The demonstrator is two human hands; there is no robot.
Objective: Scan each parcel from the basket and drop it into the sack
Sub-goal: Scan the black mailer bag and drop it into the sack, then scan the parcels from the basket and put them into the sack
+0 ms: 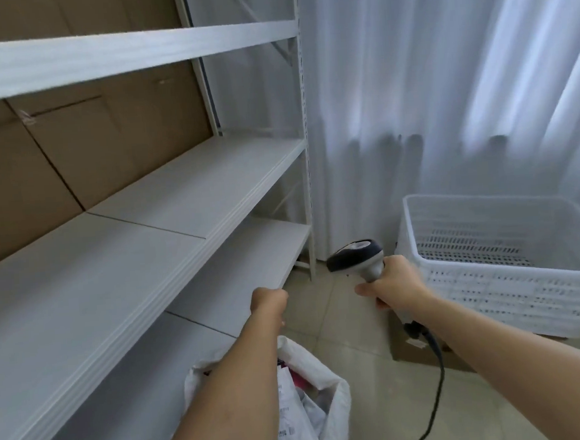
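Parcels (295, 415) lie in the sack (331, 388) at about six o'clock from my hands, thin poly mailers with printed labels, heaped and crumpled. I judge them light, soft and a bit slick; each is best pinched at a flat edge, away from the label, so the code stays readable. Their long axes I cannot make out in the heap.

My left hand (268, 300) hovers above the sack's mouth with fingers curled into a fist, holding nothing I can see.

At three o'clock from it my right hand (394, 289) grasps the scanner (356, 256) round its grip. The handle runs from five o'clock up to eleven, and the dark head points toward nine o'clock, at the shelf (118, 245). Its cable (436, 374) trails down to six o'clock.

Farthest right, the white basket (491, 267) sits on a cardboard box (421, 351); what I see of its floor is bare, so I judge the scanning finished.
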